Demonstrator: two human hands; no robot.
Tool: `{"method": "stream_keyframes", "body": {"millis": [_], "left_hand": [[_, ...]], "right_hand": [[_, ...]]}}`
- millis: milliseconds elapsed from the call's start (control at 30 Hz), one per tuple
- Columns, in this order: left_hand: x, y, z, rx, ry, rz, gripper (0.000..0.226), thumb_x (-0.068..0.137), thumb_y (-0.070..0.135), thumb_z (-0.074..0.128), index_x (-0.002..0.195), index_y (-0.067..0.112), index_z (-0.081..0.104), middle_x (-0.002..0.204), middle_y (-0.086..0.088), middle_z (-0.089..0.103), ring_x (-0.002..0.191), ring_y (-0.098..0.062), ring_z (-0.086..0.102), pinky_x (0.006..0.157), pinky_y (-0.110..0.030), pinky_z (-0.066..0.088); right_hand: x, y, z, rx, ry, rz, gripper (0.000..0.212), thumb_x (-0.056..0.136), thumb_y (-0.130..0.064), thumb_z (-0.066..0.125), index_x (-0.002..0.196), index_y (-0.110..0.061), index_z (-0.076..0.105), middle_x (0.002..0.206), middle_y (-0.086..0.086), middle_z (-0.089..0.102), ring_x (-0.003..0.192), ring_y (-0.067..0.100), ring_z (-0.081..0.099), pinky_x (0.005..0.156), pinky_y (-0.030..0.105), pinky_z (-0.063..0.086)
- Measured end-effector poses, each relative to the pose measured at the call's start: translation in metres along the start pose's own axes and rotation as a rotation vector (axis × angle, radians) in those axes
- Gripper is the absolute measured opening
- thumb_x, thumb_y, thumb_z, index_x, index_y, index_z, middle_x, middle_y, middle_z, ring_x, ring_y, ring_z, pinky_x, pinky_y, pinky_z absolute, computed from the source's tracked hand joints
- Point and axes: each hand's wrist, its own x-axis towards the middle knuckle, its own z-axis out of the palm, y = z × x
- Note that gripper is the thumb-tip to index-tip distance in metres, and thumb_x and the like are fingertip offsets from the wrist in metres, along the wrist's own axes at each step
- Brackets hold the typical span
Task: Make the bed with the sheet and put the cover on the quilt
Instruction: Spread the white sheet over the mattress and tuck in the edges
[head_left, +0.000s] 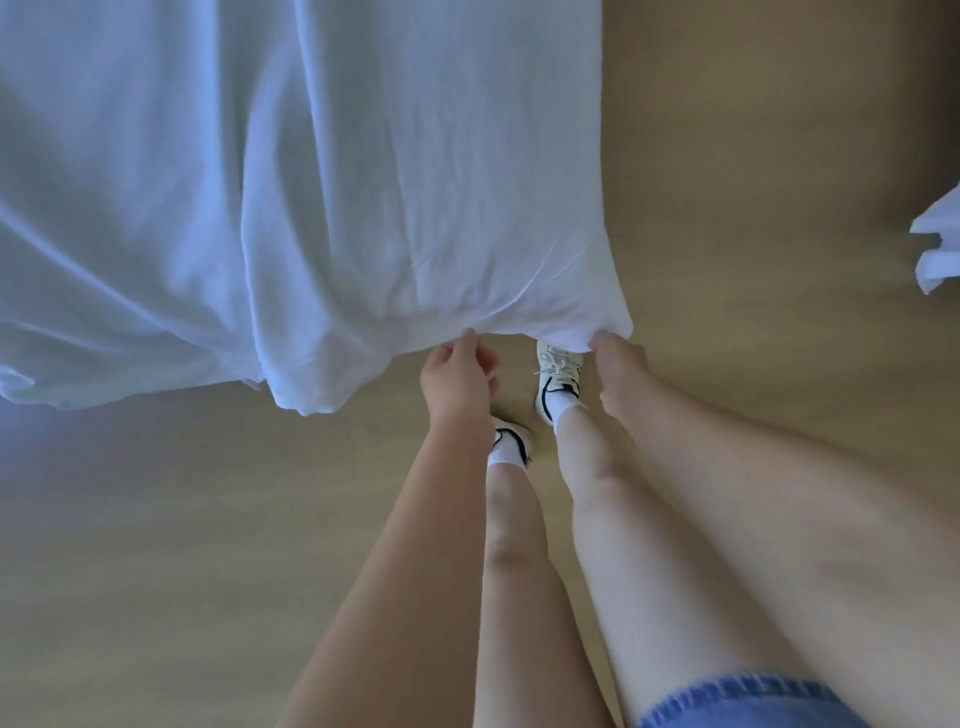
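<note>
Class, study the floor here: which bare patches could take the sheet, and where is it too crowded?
Bare wooden floor lies lower left, below the white sheet. Another bare stretch lies upper right, between the sheet's edge and the white cloth. Crowded: around the shoes, beneath the left hand and right hand holding the sheet.

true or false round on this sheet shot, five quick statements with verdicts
1. The left hand and the right hand both grip the white sheet at its near edge. True.
2. The sheet is dark red. False: it is white.
3. The person wears white shoes. True.
4. The floor is grey tile. False: it is tan.
5. The person wears long trousers. False: blue denim shorts, legs bare.
</note>
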Motion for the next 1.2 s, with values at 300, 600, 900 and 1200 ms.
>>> {"method": "stream_keyframes", "body": {"millis": [300,600,900,1200], "left_hand": [[-0.033,-0.006,0.062,0.669,-0.113,0.372,0.026,0.092,0.019,0.052,0.118,0.017,0.055,0.101,0.010,0.058,0.078,-0.003,0.052,0.079,-0.023,0.039],[-0.085,0.076,0.107,0.753,-0.224,0.304,0.018,0.093,0.018,0.052,0.076,0.014,0.058,0.079,-0.008,0.058,0.074,-0.022,0.056,0.072,-0.040,0.051],[-0.132,0.122,0.084,0.875,-0.101,0.351,0.038,0.096,0.036,0.045,0.080,0.008,0.063,0.063,-0.004,0.056,0.055,-0.017,0.052,0.051,-0.021,0.041],[-0.142,0.166,0.016,0.174,-0.409,0.033,0.045,0.082,0.033,0.042,0.085,-0.001,0.071,0.082,-0.016,0.065,0.076,-0.024,0.065,0.069,-0.028,0.052]], "right_hand": [[-0.002,-0.034,-0.023,0.204,-0.072,-0.227,0.018,0.087,-0.009,0.044,0.070,-0.015,0.048,0.071,-0.001,0.050,0.070,0.016,0.047,0.064,0.025,0.039],[-0.108,-0.039,-0.079,-0.593,-0.288,-1.144,0.049,0.081,-0.023,0.035,0.126,-0.022,0.054,0.078,-0.004,0.051,0.074,0.017,0.050,0.066,0.033,0.043],[-0.114,-0.133,-0.071,0.374,-0.728,-0.335,0.074,0.087,-0.045,0.060,0.147,-0.031,0.019,0.137,-0.006,0.041,0.113,0.007,0.046,0.104,0.037,0.041],[-0.192,-0.140,-0.037,-0.127,-0.770,-0.891,0.010,0.090,-0.008,0.054,0.082,-0.007,0.060,0.065,-0.004,0.050,0.058,0.005,0.045,0.054,0.017,0.036]]}}
